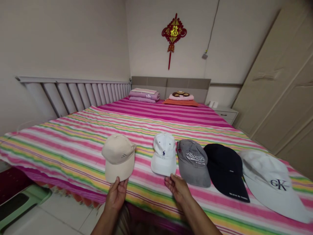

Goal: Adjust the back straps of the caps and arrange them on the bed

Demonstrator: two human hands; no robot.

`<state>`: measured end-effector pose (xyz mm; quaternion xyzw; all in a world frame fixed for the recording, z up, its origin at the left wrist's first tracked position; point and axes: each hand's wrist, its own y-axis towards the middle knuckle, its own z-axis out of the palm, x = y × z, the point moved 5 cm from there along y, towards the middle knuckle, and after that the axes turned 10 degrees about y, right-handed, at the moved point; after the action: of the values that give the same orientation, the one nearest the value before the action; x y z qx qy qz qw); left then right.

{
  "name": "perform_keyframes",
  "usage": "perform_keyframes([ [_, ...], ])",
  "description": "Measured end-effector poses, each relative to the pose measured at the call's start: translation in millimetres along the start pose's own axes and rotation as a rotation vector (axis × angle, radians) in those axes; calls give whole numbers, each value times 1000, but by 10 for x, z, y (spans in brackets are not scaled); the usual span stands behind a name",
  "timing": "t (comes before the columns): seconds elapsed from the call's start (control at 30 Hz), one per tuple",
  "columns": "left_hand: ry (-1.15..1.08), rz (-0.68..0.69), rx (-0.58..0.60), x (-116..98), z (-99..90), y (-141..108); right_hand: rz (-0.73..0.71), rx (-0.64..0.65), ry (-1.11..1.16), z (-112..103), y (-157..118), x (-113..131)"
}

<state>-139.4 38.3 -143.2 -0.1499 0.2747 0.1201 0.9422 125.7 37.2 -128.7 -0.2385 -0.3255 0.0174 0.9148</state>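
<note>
Through the head camera I have both hands at the near edge of a bed. My left hand (116, 195) is closed on the brim of a beige baseball cap (118, 150), thumb on top, and the cap lies crown up on a rainbow-striped bedsheet (73, 153). My right hand (177, 189) is open and grasps nothing, its fingers (170, 180) just below a white polo cap (164, 152); I can't tell whether they touch it.

The white cap sits between the beige cap and a grey "Always" cap (193, 163). To the right of that, a navy cap (226, 169) lies touching a white CK cap (271, 186).

Beyond them I see folded pink bedding (144, 95) against a grey headboard (171, 85), a red Chinese knot (173, 32) on the wall above, and a wardrobe (274, 81) on the right.
</note>
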Motion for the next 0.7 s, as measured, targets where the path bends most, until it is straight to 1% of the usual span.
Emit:
perform_keyframes([
  [0.13,38,-19,2,-25,30,-37,-10,27,-23,-75,-181,-9],
  [0.23,16,-65,25,10,65,-160,-45,47,-49,-160,-311,-53],
  [0.33,7,-133,54,143,40,-380,-63,74,-97,-227,-408,-131],
  [0.43,47,-239,64,356,-86,-658,-32,123,-159,-221,-483,-222],
  [0.5,87,-370,105,516,-169,-857,16,182,-201,-145,-545,-269],
  [0.57,110,-477,192,630,-197,-1047,66,307,-237,11,-632,-292],
  [0.63,122,-539,277,686,-178,-1209,83,460,-228,213,-741,-264],
  [0.67,130,-557,289,700,-169,-1275,75,524,-204,310,-796,-229],
  [0.7,118,-573,275,707,-165,-1329,63,566,-171,392,-844,-184],
])
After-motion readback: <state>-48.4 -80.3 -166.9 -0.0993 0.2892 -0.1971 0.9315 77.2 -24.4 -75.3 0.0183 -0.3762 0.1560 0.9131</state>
